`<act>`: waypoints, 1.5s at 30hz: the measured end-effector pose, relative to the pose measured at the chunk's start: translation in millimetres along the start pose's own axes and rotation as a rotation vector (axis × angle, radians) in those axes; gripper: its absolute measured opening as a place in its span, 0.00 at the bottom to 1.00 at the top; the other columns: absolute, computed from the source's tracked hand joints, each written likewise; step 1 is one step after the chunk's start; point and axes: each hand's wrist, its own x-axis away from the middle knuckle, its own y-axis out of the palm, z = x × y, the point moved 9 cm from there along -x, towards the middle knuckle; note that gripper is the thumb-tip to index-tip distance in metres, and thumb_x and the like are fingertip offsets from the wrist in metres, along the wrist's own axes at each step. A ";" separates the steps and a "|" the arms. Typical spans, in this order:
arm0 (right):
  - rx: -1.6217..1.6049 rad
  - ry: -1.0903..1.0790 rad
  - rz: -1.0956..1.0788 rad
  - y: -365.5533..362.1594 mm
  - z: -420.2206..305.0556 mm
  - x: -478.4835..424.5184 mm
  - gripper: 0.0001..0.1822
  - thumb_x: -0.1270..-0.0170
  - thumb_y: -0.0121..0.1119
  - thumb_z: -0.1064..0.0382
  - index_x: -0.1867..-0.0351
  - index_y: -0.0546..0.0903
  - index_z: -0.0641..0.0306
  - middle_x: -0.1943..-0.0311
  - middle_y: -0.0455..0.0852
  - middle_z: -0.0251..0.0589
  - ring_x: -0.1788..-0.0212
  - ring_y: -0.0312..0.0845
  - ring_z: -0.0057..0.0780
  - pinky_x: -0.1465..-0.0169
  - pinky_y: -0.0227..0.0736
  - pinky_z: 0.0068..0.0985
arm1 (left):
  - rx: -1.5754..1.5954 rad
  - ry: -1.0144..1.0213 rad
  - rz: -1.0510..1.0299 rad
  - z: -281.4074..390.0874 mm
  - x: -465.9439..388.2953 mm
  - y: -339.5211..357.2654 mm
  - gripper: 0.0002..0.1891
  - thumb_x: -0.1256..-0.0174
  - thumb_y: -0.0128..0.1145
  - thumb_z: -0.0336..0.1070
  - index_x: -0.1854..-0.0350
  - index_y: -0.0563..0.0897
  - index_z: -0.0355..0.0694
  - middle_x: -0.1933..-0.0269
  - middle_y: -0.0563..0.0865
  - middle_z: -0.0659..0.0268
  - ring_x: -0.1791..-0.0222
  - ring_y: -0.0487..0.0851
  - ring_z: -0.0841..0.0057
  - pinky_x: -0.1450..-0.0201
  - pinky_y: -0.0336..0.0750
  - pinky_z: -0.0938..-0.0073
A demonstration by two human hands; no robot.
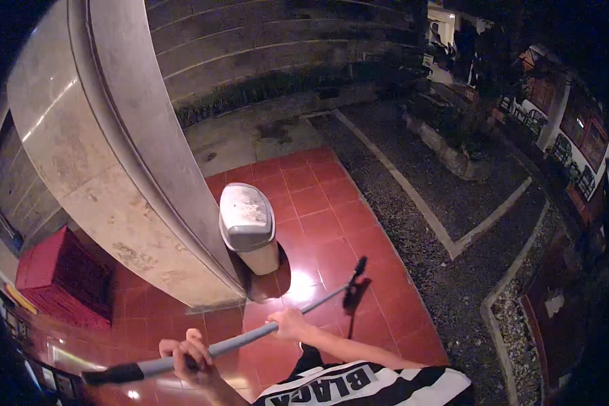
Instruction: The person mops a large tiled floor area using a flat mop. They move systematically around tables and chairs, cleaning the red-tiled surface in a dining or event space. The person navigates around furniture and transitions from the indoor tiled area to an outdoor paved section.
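Both my hands are wrapped around the grey pole [243, 339] of a long-handled cleaning tool. My left hand [193, 358] grips it near the black end grip [112, 374], at the lower left. Farther up the pole, my right hand [290, 325] is closed around it. The tool's small black head [358, 268] points away to the right, over the red tile floor [330, 203]. Its shadow falls beside it on the tiles; whether the head touches the floor I cannot tell. The exact kind of head is too small to make out.
A pale bin [254, 243] with a smudged lid stands against a large stone-clad pillar [127, 218]. Left of the pillar is a red box-like stack [63, 279]. The tiles end at dark gravel [416, 243] with pale kerb strips [401, 177]. Chairs [533, 119] line a far building.
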 end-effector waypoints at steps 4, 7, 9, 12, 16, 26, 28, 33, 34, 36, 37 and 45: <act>-0.088 -0.097 0.159 -4.5 25.4 -69.9 0.11 0.51 0.53 0.57 0.83 0.74 0.62 0.82 0.75 0.45 0.75 0.73 0.43 0.71 0.66 0.36 | -0.177 0.055 -0.135 -34.4 -19.7 20.8 0.11 0.44 0.47 0.37 0.83 0.65 0.42 0.91 0.61 0.73 0.91 0.61 0.84 0.67 0.64 0.70; -0.173 -0.076 0.239 -9.3 61.6 -99.9 0.13 0.50 0.53 0.59 0.86 0.71 0.64 0.83 0.73 0.47 0.76 0.70 0.45 0.73 0.64 0.37 | -0.371 -0.072 -0.306 -92.0 -24.7 45.0 0.10 0.50 0.53 0.37 0.81 0.71 0.38 0.88 0.72 0.67 0.89 0.68 0.81 0.62 0.66 0.69; -0.167 -0.019 0.259 -11.7 89.0 -104.1 0.12 0.52 0.53 0.61 0.87 0.71 0.64 0.84 0.73 0.49 0.75 0.70 0.48 0.71 0.63 0.39 | -0.287 -0.116 -0.430 -123.1 -33.3 66.7 0.08 0.51 0.54 0.35 0.82 0.73 0.37 0.88 0.73 0.68 0.88 0.70 0.80 0.61 0.67 0.70; -0.220 0.092 0.234 -1.0 135.3 -79.0 0.09 0.50 0.53 0.63 0.82 0.74 0.66 0.82 0.73 0.52 0.75 0.71 0.47 0.72 0.64 0.35 | -0.211 -0.304 -0.399 -175.5 -37.3 67.8 0.07 0.50 0.51 0.33 0.80 0.73 0.36 0.88 0.73 0.68 0.89 0.69 0.83 0.64 0.69 0.73; -0.020 0.446 0.109 -9.5 180.6 -29.7 0.06 0.57 0.55 0.65 0.74 0.79 0.60 0.76 0.78 0.50 0.70 0.73 0.49 0.67 0.68 0.38 | -0.127 -0.677 -0.371 -236.0 -29.5 76.1 0.07 0.45 0.47 0.32 0.74 0.71 0.32 0.80 0.74 0.63 0.87 0.71 0.84 0.85 0.63 0.86; 0.166 0.584 -0.214 -27.4 246.2 -78.4 0.11 0.62 0.50 0.62 0.75 0.80 0.56 0.75 0.79 0.48 0.68 0.75 0.44 0.63 0.70 0.38 | 0.058 -0.755 -0.009 -329.0 -78.0 49.6 0.06 0.43 0.46 0.33 0.72 0.66 0.38 0.81 0.74 0.60 0.89 0.68 0.81 0.83 0.62 0.84; 0.156 0.511 -0.305 -36.7 225.2 -122.0 0.10 0.63 0.50 0.63 0.75 0.80 0.57 0.75 0.79 0.48 0.69 0.76 0.44 0.64 0.70 0.38 | 0.049 -0.616 0.048 -312.4 -110.3 49.3 0.06 0.43 0.45 0.34 0.73 0.66 0.38 0.85 0.70 0.64 0.90 0.65 0.83 0.78 0.65 0.85; 0.002 0.165 -0.224 -56.8 189.9 -226.3 0.08 0.61 0.53 0.62 0.77 0.79 0.58 0.78 0.79 0.48 0.71 0.75 0.44 0.66 0.69 0.37 | -0.101 -0.224 0.030 -264.7 -167.8 68.5 0.08 0.42 0.43 0.37 0.76 0.65 0.41 0.93 0.58 0.75 0.95 0.58 0.85 0.61 0.65 0.76; -0.032 0.079 -0.116 -72.1 183.9 -240.4 0.07 0.59 0.53 0.62 0.78 0.78 0.59 0.79 0.78 0.48 0.72 0.75 0.45 0.68 0.69 0.37 | -0.083 -0.145 0.006 -261.5 -172.0 81.3 0.08 0.43 0.44 0.38 0.76 0.65 0.41 0.93 0.59 0.75 0.95 0.59 0.85 0.61 0.64 0.74; -0.142 -0.019 -0.010 -97.1 175.6 -265.0 0.06 0.55 0.53 0.62 0.82 0.77 0.61 0.80 0.77 0.49 0.74 0.73 0.46 0.71 0.67 0.37 | -0.128 -0.010 -0.061 -257.8 -173.3 109.2 0.09 0.43 0.45 0.39 0.77 0.66 0.41 0.94 0.61 0.75 0.94 0.60 0.85 0.60 0.63 0.72; -0.167 -0.110 0.060 -97.6 180.5 -275.3 0.07 0.55 0.54 0.62 0.84 0.75 0.63 0.82 0.76 0.49 0.75 0.73 0.47 0.72 0.66 0.37 | -0.196 0.039 -0.106 -260.7 -169.8 120.9 0.10 0.43 0.45 0.40 0.78 0.66 0.41 0.93 0.62 0.74 0.94 0.60 0.84 0.60 0.63 0.72; -0.257 0.138 0.018 -122.5 301.3 -241.3 0.08 0.50 0.52 0.62 0.80 0.75 0.64 0.83 0.73 0.52 0.78 0.69 0.50 0.74 0.62 0.37 | -0.242 -0.047 -0.385 -358.4 -150.6 215.0 0.09 0.52 0.54 0.37 0.79 0.74 0.35 0.86 0.74 0.67 0.89 0.68 0.84 0.67 0.70 0.71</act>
